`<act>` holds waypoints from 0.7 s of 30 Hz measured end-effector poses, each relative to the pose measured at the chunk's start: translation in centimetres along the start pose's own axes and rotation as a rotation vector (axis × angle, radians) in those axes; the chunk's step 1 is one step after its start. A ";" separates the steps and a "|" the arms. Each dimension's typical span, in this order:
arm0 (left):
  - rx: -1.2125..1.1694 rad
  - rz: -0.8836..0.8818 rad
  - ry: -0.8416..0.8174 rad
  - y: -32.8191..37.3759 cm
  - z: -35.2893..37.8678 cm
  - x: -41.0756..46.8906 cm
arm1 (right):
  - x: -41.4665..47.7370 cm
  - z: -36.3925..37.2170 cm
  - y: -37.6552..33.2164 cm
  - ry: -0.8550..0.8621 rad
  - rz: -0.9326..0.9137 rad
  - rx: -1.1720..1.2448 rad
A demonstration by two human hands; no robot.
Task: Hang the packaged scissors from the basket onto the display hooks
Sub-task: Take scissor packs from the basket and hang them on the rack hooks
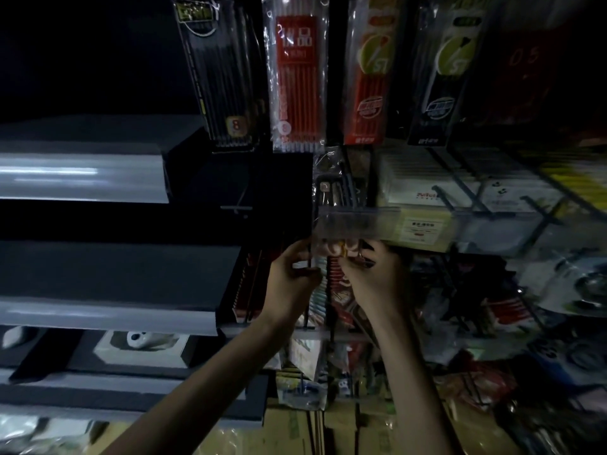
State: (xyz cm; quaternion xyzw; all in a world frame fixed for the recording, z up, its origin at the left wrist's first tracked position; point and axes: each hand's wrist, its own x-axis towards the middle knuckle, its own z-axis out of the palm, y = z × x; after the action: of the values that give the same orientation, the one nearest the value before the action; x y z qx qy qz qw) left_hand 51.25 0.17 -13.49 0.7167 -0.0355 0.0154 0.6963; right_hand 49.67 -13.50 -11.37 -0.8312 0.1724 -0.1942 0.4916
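In the dim head view both my hands are raised to a display rack. My left hand (290, 274) and my right hand (371, 274) each pinch the bottom of a clear plastic packet (338, 198) that stands upright between them. The packet holds dark, slender items; its top reaches a hook area under the hanging pen packs. A clear price strip (358, 221) crosses in front of it. No basket is in view.
Packs of pens hang above: black (223, 77), red (297, 83), red-green (371, 77), black-green (443, 77). Grey shelves (82, 178) stick out at left. Wire hooks with stationery crowd the right (492, 198). Cartons (295, 428) stand below.
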 end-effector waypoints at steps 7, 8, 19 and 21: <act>0.044 0.011 -0.022 -0.5 -0.1 0.5 | 0.5 -0.5 -0.2 -0.008 0.020 -0.069; 0.047 0.008 -0.026 -0.4 -0.1 0.5 | 0.3 -0.6 -0.4 0.009 0.025 -0.088; 0.089 -0.039 -0.023 0.9 -1.0 -0.8 | -2.8 -2.7 0.7 0.286 -0.095 0.256; 0.111 -0.021 -0.036 1.4 -1.1 -2.0 | -3.2 -3.4 0.4 0.295 0.046 0.579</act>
State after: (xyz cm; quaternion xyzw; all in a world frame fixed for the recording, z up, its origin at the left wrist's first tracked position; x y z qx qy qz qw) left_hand 49.19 1.28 -12.19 0.7547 -0.0397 -0.0029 0.6549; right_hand 45.16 -14.67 -10.72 -0.6154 0.1981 -0.3426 0.6817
